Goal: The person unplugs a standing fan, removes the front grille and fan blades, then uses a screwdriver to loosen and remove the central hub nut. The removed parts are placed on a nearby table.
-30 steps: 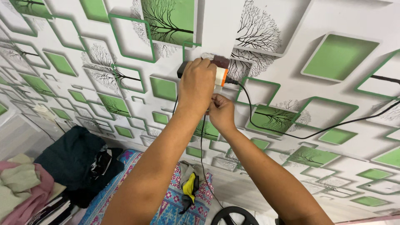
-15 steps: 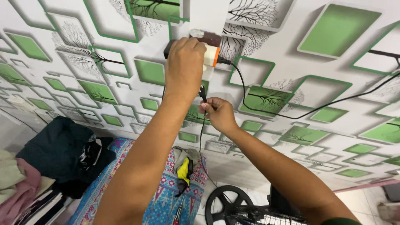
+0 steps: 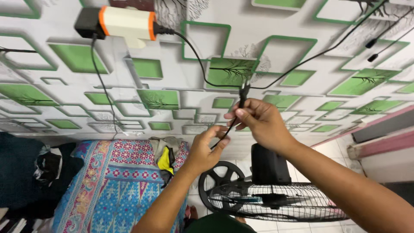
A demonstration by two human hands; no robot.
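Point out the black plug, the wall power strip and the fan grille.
black plug (image 3: 243, 91), head view, on its body above the right hand's fingers.
wall power strip (image 3: 127, 23), head view, on its white casing.
fan grille (image 3: 302, 203), head view, on the wire mesh.

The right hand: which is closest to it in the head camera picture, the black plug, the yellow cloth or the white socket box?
From the right hand:
1. Black plug, just above its fingers.
2. Yellow cloth, lower left, on the patterned mat.
3. White socket box, top left on the wall.

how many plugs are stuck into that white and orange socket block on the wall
2. One black adapter sits in the left end of the socket block; one black plug sits in its right end. A third plug hangs loose, pinched by the right hand. Others may be hidden.
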